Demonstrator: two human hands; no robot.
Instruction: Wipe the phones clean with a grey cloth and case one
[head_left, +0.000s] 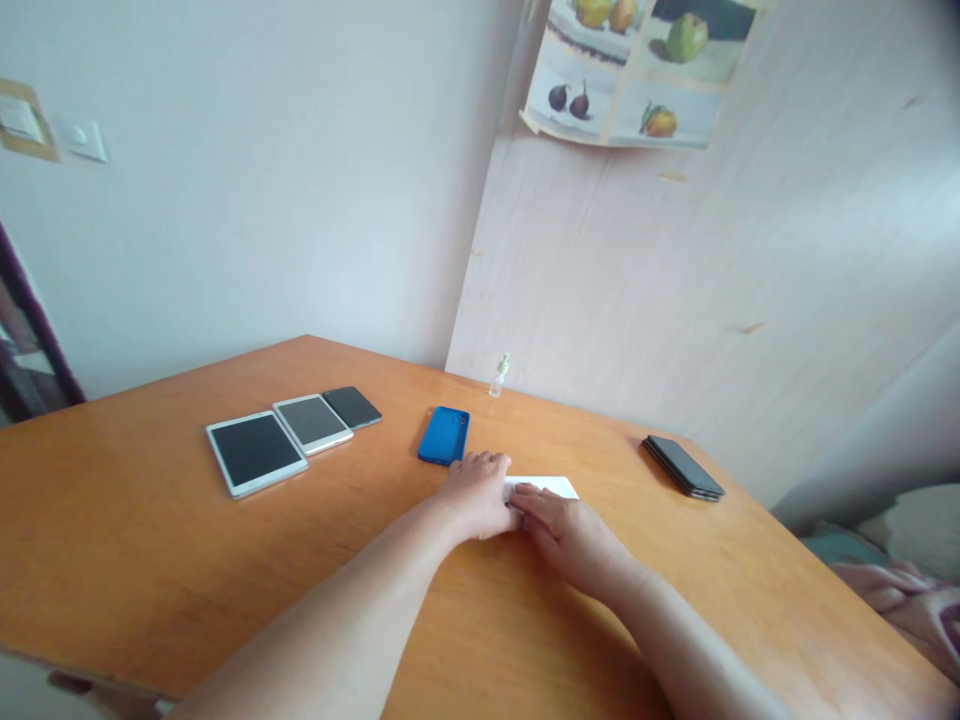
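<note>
On the table in front of me lies a white flat object point(553, 486), mostly covered by my hands; its kind cannot be made out. My left hand point(474, 497) is closed around its left end, with bent fingers over the far side. From the right, my right hand point(564, 527) reaches over it, fingers pressed together and their tips beside my left thumb. A small dark spot shows at those fingertips, too little to name. Just beyond my left hand is a blue phone case point(443, 436), lying with its inside up.
To the left lie a large white tablet point(256, 452), a smaller white tablet point(313, 422) and a dark tablet point(352, 406). A small clear pump bottle point(498, 378) stands by the wall. Stacked dark phones point(683, 467) lie on the right of the wooden table point(360, 540).
</note>
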